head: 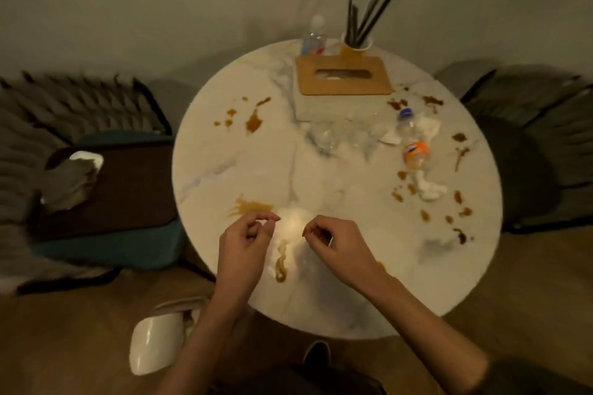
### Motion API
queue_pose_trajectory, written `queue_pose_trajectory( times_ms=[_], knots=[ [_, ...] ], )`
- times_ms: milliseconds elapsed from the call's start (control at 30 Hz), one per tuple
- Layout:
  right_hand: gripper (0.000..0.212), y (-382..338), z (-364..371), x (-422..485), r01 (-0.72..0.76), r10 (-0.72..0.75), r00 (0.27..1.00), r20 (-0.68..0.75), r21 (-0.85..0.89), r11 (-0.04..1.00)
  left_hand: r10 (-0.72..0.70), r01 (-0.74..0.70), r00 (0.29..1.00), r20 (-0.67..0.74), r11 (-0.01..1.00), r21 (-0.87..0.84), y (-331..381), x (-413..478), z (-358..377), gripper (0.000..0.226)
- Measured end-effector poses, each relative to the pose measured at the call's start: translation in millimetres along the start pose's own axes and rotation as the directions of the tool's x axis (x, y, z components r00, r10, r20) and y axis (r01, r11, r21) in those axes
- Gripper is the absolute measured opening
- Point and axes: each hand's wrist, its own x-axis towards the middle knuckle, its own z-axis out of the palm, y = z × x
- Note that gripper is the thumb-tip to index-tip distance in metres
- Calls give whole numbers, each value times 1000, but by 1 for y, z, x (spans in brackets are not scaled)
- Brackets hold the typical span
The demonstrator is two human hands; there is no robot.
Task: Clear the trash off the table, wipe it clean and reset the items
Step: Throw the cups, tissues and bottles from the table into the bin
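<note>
A round white marble table (337,298) carries brown spill stains at the far left (254,121), near the front (248,206) and scattered on the right (426,213). My left hand (245,242) and my right hand (337,245) both pinch the top edges of a white tissue (290,234) stained brown, held over the table's near edge. An empty plastic bottle with an orange label (414,144) lies on the right, with crumpled white tissues (428,191) beside it and a clear plastic cup or wrapper (340,135) near the middle.
A wooden tissue box (345,77), a water bottle (314,38) and a cup of dark reed sticks (357,42) stand at the far edge. A white bin (157,340) sits on the floor at lower left. Cushioned seats flank the table (106,189).
</note>
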Motion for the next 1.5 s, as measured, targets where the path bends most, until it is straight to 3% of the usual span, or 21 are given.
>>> queue_pose_trajectory(
  times_ms=[200,300,367,467,533,600,667,733,833,1200,1400,1500],
  knots=[
    [11,96,-123,10,-150,121,975,-187,-153,977,43,-56,972,231,997,53,42,46,138,21],
    [17,143,-165,22,-282,206,934,-294,-245,928,155,-245,923,352,942,228,51,76,200,18],
    [30,169,-179,32,-318,239,934,-265,-313,895,238,-476,836,494,762,439,61,101,237,26],
    [39,195,-186,46,-331,283,942,-179,-375,866,219,-702,709,671,309,641,88,141,282,32],
    [39,210,-186,52,-309,273,951,-147,-376,874,98,-715,689,718,-72,696,107,163,304,34],
    [35,219,-186,56,-277,236,960,-154,-363,890,-32,-652,728,685,-344,676,116,181,315,40],
    [31,224,-189,59,-258,216,963,-160,-326,910,-134,-586,784,606,-479,653,114,196,322,49],
    [28,226,-191,59,-246,203,963,-178,-275,929,-190,-571,802,567,-525,631,108,207,323,49],
    [25,228,-194,53,-232,188,957,-219,-196,953,-183,-610,772,609,-486,626,102,215,319,44],
    [24,211,-199,31,-300,283,947,-152,-101,949,150,-758,595,790,-225,613,139,201,290,23],
    [27,173,-190,30,-292,292,950,-113,15,956,325,-820,572,753,196,538,142,169,238,18],
    [25,149,-170,29,-268,271,958,-89,50,962,350,-790,600,719,401,464,128,148,197,21]
  ],
)
